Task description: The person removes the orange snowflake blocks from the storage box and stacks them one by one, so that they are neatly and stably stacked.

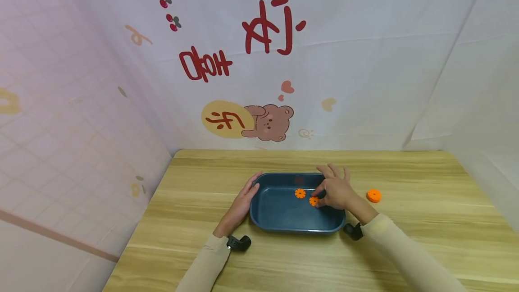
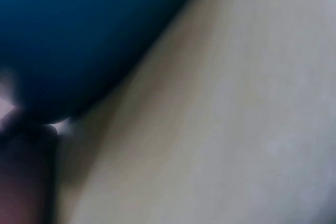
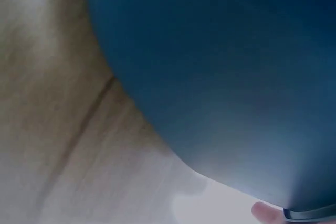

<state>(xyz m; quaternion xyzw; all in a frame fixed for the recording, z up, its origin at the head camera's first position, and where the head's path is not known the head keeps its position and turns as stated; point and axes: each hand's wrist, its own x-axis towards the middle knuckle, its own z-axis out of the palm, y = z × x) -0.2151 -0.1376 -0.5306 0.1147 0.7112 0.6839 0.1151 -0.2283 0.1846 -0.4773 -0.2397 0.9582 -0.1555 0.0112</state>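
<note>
A dark blue rectangular tray point(image 1: 284, 220) with rounded corners sits on the table. My left hand point(image 1: 241, 202) holds its left rim, the thumb on the rim and the fingers along the outer wall. My right hand point(image 1: 337, 192) reaches over the right side, thumb and index finger pinching an orange notched disc point(image 1: 313, 201) low inside the tray; its other fingers are raised. Another orange notched disc point(image 1: 300, 193) lies on the tray bottom just left of it. Both wrist views show mostly the tray's blurred outer wall, the left point(image 2: 79, 35) and the right point(image 3: 210, 77).
To the right of the tray, a small stack of orange discs point(image 1: 374, 195) lies on the wooden table point(image 1: 194, 184). A white printed wall covering point(image 1: 365, 57) rises behind the table's back edge. Dark wrist cameras point(image 1: 239, 243) sit close to the tray's sides.
</note>
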